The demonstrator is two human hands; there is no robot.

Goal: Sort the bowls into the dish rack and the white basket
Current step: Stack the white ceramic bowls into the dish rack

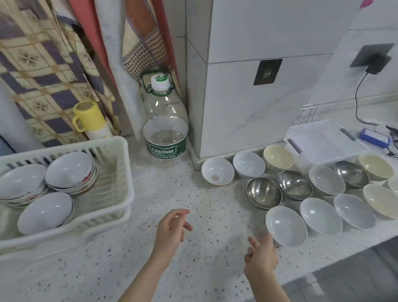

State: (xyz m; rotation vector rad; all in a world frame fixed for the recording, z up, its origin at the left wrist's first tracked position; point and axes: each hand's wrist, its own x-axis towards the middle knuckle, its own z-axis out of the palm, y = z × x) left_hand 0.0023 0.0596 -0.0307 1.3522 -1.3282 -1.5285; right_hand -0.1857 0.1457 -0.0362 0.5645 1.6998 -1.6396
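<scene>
Cestbon water bottle [165,122], yellow mug [88,115], perhaps a charger [377,66].

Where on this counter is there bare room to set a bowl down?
Bare speckled countertop lies between the dish rack and the red-stamped bowl, in front of the water bottle. The rack's right half is free too, and the white basket holds no bowls. The right side is crowded with loose bowls.
</scene>
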